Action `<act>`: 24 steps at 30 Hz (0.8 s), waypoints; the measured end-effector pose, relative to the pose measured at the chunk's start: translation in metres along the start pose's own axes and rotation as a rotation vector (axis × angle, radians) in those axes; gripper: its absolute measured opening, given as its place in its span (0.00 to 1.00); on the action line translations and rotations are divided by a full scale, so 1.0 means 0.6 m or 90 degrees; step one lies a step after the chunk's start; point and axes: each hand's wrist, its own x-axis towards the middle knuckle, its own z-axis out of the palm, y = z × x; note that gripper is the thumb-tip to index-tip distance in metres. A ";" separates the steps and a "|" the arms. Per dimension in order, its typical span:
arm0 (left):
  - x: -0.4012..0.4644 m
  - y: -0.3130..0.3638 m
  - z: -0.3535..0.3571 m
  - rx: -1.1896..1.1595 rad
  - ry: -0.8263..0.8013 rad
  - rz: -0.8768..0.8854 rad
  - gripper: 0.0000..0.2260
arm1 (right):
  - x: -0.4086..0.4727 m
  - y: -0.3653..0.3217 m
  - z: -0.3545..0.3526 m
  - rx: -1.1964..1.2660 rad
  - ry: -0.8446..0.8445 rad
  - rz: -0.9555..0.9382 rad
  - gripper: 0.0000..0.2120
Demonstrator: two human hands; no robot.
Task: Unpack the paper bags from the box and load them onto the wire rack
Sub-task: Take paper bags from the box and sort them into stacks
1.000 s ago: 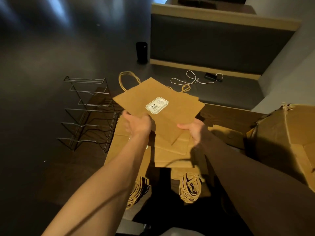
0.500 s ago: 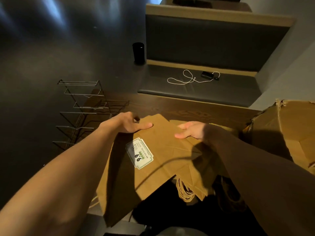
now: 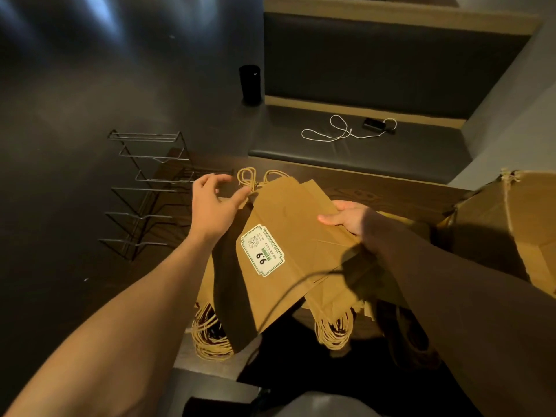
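My right hand (image 3: 346, 219) pinches a flat, matte brown paper bag (image 3: 301, 236) with a white label; my left hand (image 3: 215, 206) hovers open-fingered beside its twisted-cord handles (image 3: 255, 177).

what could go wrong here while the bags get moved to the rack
1. Only the right hand grips the top bag; the left hand is open by its handles, so the bag could tilt or slide off.
2. The bag stacks overhang the near table edge, rope loops dangling; a nudge might spill them.
3. The wire rack has thin prongs that could snag the handles.
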 end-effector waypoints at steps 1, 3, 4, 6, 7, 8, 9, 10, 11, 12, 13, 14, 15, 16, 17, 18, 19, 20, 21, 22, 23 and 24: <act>0.001 0.001 -0.002 0.022 -0.055 -0.037 0.27 | -0.002 0.000 0.002 -0.010 0.005 0.006 0.05; 0.005 0.009 -0.007 0.069 -0.209 -0.160 0.29 | 0.006 0.003 0.005 -0.043 0.001 0.008 0.15; 0.006 0.011 -0.010 0.077 -0.273 -0.215 0.24 | 0.019 0.012 0.003 -0.050 -0.005 0.013 0.26; 0.012 0.009 -0.016 0.022 -0.298 -0.255 0.14 | 0.018 0.016 0.006 -0.053 0.007 0.027 0.42; 0.014 0.008 -0.017 -0.039 -0.270 -0.250 0.10 | 0.013 0.016 0.008 -0.018 0.009 0.025 0.39; 0.018 0.005 -0.016 -0.101 -0.225 -0.239 0.08 | 0.011 0.015 0.012 0.039 -0.004 0.020 0.35; 0.021 0.003 -0.015 -0.146 -0.176 -0.225 0.05 | 0.005 0.012 0.015 0.094 -0.027 0.018 0.31; 0.025 0.002 -0.014 -0.165 -0.129 -0.212 0.04 | 0.006 0.013 0.017 0.129 -0.037 0.013 0.29; 0.028 0.001 -0.013 -0.168 -0.089 -0.210 0.03 | 0.004 0.013 0.017 0.155 -0.054 0.003 0.29; 0.033 -0.003 -0.010 -0.153 -0.049 -0.213 0.03 | 0.005 0.016 0.018 0.176 -0.072 -0.007 0.29; 0.035 -0.003 -0.010 -0.130 -0.005 -0.223 0.02 | -0.002 0.013 0.021 0.189 -0.093 -0.020 0.27; 0.036 -0.003 -0.010 -0.102 0.042 -0.235 0.01 | 0.001 0.016 0.021 0.200 -0.086 -0.023 0.27; 0.035 0.002 -0.011 -0.076 0.087 -0.255 0.02 | -0.001 0.017 0.021 0.194 -0.078 -0.022 0.30; 0.035 0.002 -0.010 -0.057 0.125 -0.272 0.05 | -0.006 0.014 0.023 0.194 -0.083 -0.023 0.33; 0.035 0.004 -0.011 -0.050 0.150 -0.296 0.07 | -0.011 0.010 0.026 0.216 -0.100 -0.019 0.32; 0.036 0.001 -0.010 -0.043 0.167 -0.313 0.10 | -0.016 0.004 0.031 0.239 -0.135 -0.020 0.28; 0.034 0.005 -0.011 -0.030 0.169 -0.334 0.12 | -0.019 0.001 0.034 0.250 -0.140 -0.020 0.26; 0.037 0.001 -0.012 -0.011 0.175 -0.347 0.15 | -0.020 -0.001 0.039 0.256 -0.115 -0.022 0.26; 0.036 0.001 -0.014 0.013 0.170 -0.363 0.17 | -0.028 -0.004 0.044 0.251 -0.092 -0.028 0.24; 0.038 -0.003 -0.015 0.032 0.160 -0.373 0.19 | -0.030 -0.003 0.045 0.266 -0.094 -0.034 0.23; 0.037 -0.003 -0.021 0.037 0.127 -0.378 0.21 | -0.029 0.000 0.046 0.283 -0.115 -0.037 0.24; 0.036 -0.005 -0.028 0.003 0.063 -0.390 0.23 | -0.025 0.005 0.046 0.276 -0.129 -0.030 0.26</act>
